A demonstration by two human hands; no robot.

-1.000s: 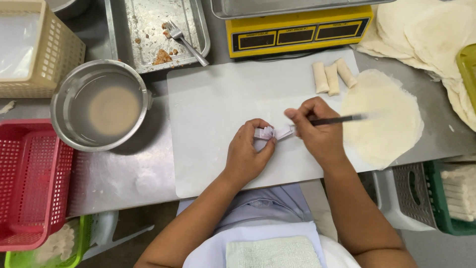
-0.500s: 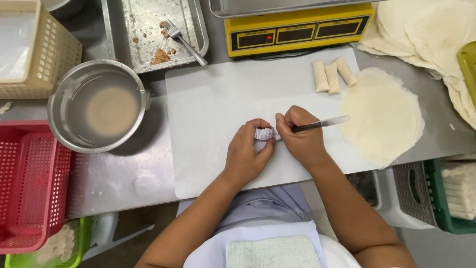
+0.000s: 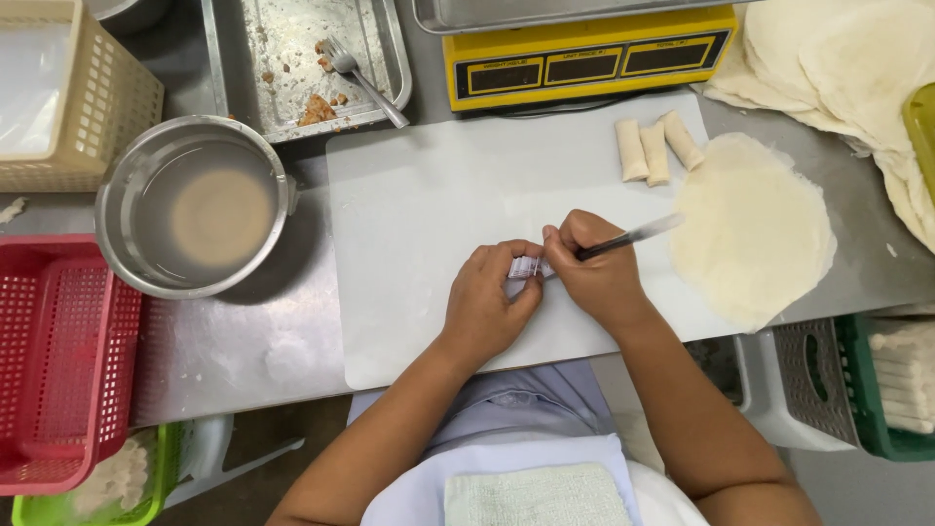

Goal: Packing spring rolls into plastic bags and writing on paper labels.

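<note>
Right now the left hand (image 3: 484,304) pinches a small pale label (image 3: 527,267) on the white board (image 3: 419,195) while the right hand (image 3: 594,273), gripping a pen (image 3: 628,237), seems mid-marking, which calls for steadiness.

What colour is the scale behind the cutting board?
Yellow with black display panels; the scale shows in the head view.

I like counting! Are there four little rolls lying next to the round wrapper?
No, only three small rolls lie side by side on the white board, just above the round wrapper.
</note>
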